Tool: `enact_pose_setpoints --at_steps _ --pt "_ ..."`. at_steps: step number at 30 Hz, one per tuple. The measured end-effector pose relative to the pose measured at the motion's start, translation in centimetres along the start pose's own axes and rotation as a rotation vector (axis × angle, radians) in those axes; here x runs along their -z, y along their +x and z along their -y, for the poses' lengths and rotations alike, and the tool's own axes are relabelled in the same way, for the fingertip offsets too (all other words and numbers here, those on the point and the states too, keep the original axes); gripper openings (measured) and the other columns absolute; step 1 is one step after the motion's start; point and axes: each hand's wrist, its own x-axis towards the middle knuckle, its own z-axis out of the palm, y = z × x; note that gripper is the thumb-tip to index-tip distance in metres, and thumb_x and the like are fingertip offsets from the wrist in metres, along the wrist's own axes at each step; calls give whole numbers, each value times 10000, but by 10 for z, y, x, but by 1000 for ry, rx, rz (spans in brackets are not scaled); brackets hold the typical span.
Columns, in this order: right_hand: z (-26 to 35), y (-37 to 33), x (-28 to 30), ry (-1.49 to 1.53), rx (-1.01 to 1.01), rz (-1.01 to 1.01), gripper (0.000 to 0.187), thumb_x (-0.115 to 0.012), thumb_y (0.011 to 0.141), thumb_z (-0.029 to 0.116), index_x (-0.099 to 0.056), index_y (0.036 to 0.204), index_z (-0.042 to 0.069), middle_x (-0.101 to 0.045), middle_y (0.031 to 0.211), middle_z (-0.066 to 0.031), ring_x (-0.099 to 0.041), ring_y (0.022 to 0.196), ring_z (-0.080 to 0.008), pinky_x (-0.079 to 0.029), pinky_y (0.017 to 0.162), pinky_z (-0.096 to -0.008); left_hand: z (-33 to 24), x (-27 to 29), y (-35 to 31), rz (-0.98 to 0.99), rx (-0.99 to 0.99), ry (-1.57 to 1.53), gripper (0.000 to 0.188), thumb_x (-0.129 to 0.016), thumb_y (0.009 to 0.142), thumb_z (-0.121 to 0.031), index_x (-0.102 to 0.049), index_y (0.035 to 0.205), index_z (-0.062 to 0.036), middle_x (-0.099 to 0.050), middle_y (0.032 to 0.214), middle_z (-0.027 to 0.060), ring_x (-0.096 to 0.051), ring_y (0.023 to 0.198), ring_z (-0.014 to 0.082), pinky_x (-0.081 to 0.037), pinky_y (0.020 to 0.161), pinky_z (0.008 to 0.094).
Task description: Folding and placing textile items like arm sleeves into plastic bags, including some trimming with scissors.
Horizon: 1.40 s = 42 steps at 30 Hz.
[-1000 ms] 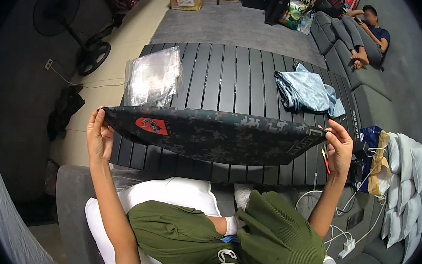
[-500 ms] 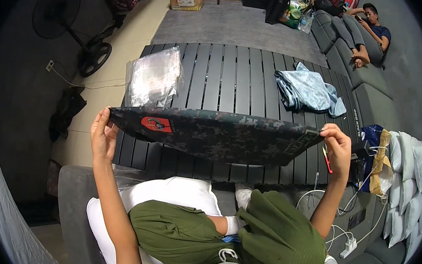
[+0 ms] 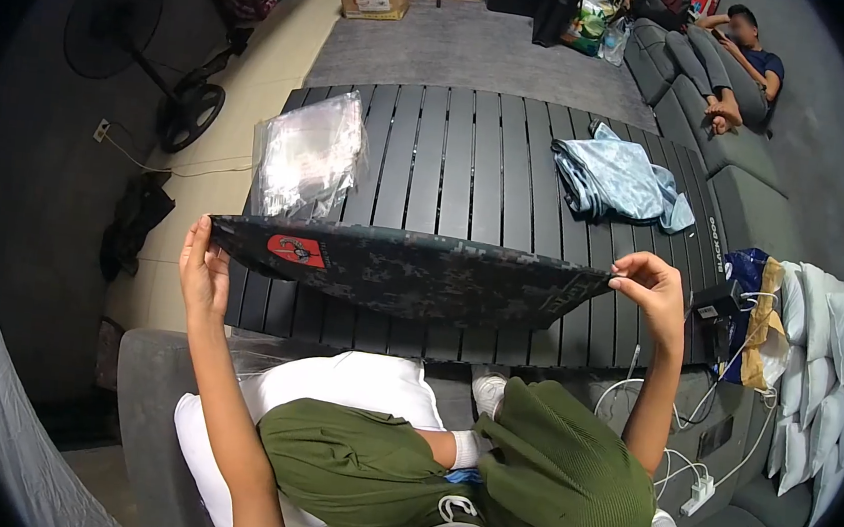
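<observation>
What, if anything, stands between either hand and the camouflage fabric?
Nothing visible: the left hand pinches the camouflage fabric at its left end, the right hand at its right end. The fabric hides part of the slatted table from view.

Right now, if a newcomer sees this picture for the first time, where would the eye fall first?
Probably on the dark camouflage cloth, stretched between the left hand and the right hand across the middle of the view, with a red patch near its left end. After that, perhaps on the shiny plastic packaging and the light-blue cloth, at the left and right of the slatted table.
</observation>
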Motion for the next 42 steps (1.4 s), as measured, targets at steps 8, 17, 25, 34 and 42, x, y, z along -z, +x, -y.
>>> enact_pose_setpoints --at_steps 8,17,25,34,42 --pt "5 2 7 60 76 76 69 -625 737 4 -560 757 16 -591 812 -59 -544 754 -79 -416 720 -201 -1 1 1 -27 -46 0 129 -614 840 -139 -535 916 -69 -610 835 8 -579 749 81 -476 750 218" --pt "14 7 45 241 115 -30 228 -625 760 31 -579 971 -43 -596 724 13 -488 618 -3 -335 554 -133 -10 3 -2 90 21 -20 230 -617 827 -97 -546 1037 -33 -626 882 22 -582 766 77 -480 779 243" --pt "-7 93 53 -230 -87 98 119 -599 823 133 -604 843 15 -547 591 20 -510 501 -44 -359 434 -171 43 -33 55 115 268 635 301 -677 777 -224 -625 1023 -59 -602 805 -44 -500 630 28 -307 492 151" --pt "11 96 73 199 168 -91 128 -538 876 133 -514 906 11 -614 809 -91 -647 710 -158 -537 637 -229 24 -98 88 241 80 194 208 -618 831 -135 -575 991 -9 -620 894 67 -632 786 157 -508 737 249" --pt "33 51 102 182 297 -125 114 -525 865 98 -522 903 -9 -614 770 -102 -640 630 -152 -531 565 -218 -11 -93 29 198 50 260 203 -603 840 -135 -578 988 2 -630 811 68 -642 703 142 -521 629 220"
